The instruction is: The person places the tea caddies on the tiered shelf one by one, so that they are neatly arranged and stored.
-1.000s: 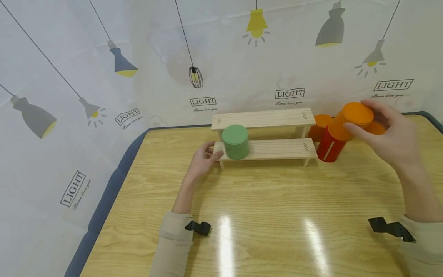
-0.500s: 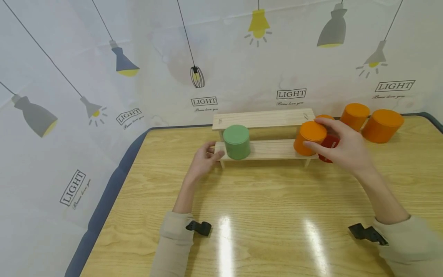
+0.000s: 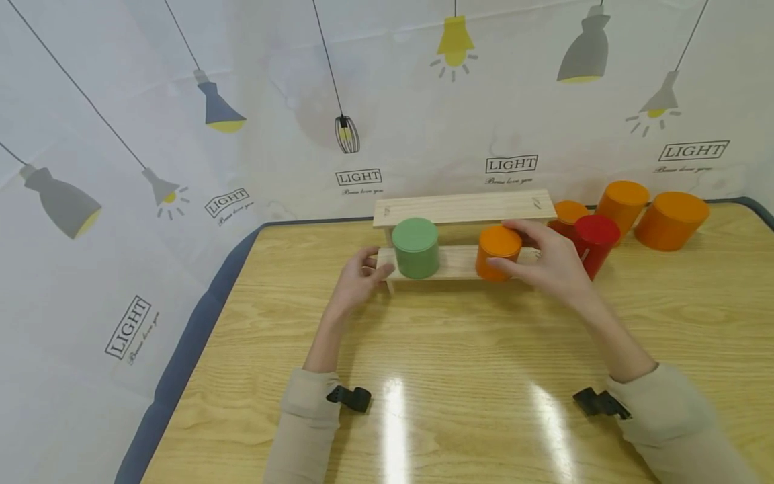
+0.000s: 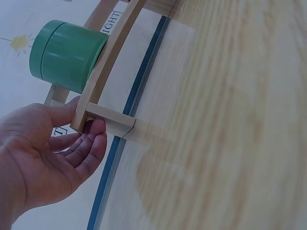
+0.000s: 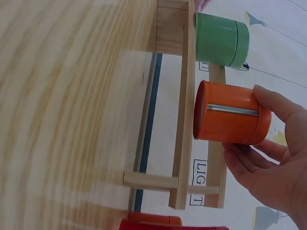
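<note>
A two-tier wooden shelf stands at the back of the table. My left hand pinches the left end of its lower board, thumb above and fingers below. Beside the thumb, a green canister stands upright on that board. My right hand grips a small orange canister by its upper part, thumb and fingers on opposite sides. This canister is at the lower board, right of the green one and apart from it, its base tilted slightly; whether the base fully rests there I cannot tell.
Right of the shelf stand a red canister and an orange canister partly hidden behind it. Farther right are a taller orange canister and a wide orange one. A printed white curtain hangs behind the table.
My right hand has carried the small orange canister leftward from over the red canister to the lower board. The red canister is now uncovered. My left hand has kept its hold.
</note>
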`<state>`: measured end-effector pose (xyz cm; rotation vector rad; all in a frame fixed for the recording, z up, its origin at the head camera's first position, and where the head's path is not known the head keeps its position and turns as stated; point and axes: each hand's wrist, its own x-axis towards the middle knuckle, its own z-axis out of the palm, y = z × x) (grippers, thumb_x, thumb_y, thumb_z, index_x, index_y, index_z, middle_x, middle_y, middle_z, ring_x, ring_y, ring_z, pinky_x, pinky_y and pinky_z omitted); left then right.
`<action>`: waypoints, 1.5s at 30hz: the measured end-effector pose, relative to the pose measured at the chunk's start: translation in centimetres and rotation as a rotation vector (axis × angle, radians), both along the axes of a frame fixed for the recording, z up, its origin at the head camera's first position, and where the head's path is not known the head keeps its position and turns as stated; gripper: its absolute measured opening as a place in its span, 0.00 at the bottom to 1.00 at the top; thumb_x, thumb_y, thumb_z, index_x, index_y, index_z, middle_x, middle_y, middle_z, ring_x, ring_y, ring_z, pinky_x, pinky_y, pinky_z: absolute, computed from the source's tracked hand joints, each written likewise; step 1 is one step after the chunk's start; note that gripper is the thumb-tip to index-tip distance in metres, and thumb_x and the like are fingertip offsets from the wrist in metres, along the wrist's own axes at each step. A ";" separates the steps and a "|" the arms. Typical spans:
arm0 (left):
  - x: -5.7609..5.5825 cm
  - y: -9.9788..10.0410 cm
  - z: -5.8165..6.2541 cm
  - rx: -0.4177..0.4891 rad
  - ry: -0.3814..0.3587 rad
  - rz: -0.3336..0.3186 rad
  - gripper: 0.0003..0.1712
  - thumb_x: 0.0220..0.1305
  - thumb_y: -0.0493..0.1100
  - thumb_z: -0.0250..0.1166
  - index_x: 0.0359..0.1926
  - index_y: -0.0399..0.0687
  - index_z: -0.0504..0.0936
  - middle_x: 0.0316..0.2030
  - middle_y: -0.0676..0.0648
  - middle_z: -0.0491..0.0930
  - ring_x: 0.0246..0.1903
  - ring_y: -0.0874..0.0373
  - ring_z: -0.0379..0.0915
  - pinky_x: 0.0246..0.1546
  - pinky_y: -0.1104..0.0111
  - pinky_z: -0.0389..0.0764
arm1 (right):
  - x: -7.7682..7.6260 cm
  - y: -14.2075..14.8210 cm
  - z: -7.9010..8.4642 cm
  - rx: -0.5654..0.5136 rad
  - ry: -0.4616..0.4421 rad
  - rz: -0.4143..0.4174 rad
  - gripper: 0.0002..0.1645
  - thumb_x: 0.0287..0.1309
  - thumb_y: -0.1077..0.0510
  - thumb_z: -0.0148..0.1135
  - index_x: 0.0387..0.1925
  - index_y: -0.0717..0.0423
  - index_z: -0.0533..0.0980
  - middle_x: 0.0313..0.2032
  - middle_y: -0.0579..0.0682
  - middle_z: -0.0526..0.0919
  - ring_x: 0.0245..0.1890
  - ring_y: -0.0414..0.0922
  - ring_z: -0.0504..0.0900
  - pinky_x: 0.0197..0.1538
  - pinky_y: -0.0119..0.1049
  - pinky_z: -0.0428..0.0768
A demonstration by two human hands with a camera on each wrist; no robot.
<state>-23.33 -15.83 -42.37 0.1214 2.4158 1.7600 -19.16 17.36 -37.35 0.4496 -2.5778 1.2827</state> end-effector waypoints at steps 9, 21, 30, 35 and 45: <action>-0.1 0.0 -0.1 0.012 0.000 -0.016 0.30 0.71 0.39 0.65 0.69 0.35 0.68 0.48 0.37 0.74 0.44 0.47 0.77 0.47 0.60 0.87 | -1.0 -2.1 -0.5 -0.013 -0.018 0.038 0.38 0.55 0.52 0.77 0.64 0.63 0.74 0.57 0.61 0.79 0.53 0.60 0.81 0.57 0.57 0.80; 0.0 0.0 -0.1 0.013 0.006 -0.016 0.31 0.71 0.41 0.66 0.70 0.36 0.67 0.48 0.38 0.75 0.44 0.48 0.78 0.47 0.60 0.87 | -2.2 -3.9 -0.7 -0.012 -0.094 0.048 0.40 0.59 0.51 0.75 0.68 0.60 0.70 0.56 0.62 0.80 0.50 0.57 0.82 0.53 0.52 0.84; 0.0 0.1 0.1 0.023 -0.001 -0.028 0.31 0.72 0.41 0.65 0.70 0.37 0.67 0.49 0.38 0.75 0.45 0.47 0.78 0.47 0.61 0.87 | -2.3 -3.8 -0.3 0.032 -0.113 0.014 0.42 0.61 0.48 0.72 0.71 0.57 0.67 0.57 0.64 0.80 0.50 0.59 0.82 0.54 0.54 0.82; 0.0 0.1 0.1 0.027 -0.006 -0.026 0.30 0.72 0.41 0.65 0.70 0.38 0.67 0.49 0.38 0.75 0.45 0.47 0.78 0.47 0.61 0.87 | -2.3 -3.7 -0.3 0.041 -0.129 0.020 0.44 0.61 0.47 0.72 0.73 0.56 0.65 0.58 0.64 0.79 0.52 0.59 0.81 0.56 0.54 0.82; 0.0 -0.2 -0.1 0.027 -0.016 -0.011 0.31 0.71 0.41 0.65 0.70 0.37 0.67 0.48 0.38 0.74 0.44 0.48 0.78 0.47 0.61 0.87 | -1.5 -2.8 0.6 0.071 -0.133 0.023 0.46 0.62 0.38 0.68 0.75 0.50 0.64 0.60 0.65 0.78 0.58 0.60 0.78 0.61 0.59 0.78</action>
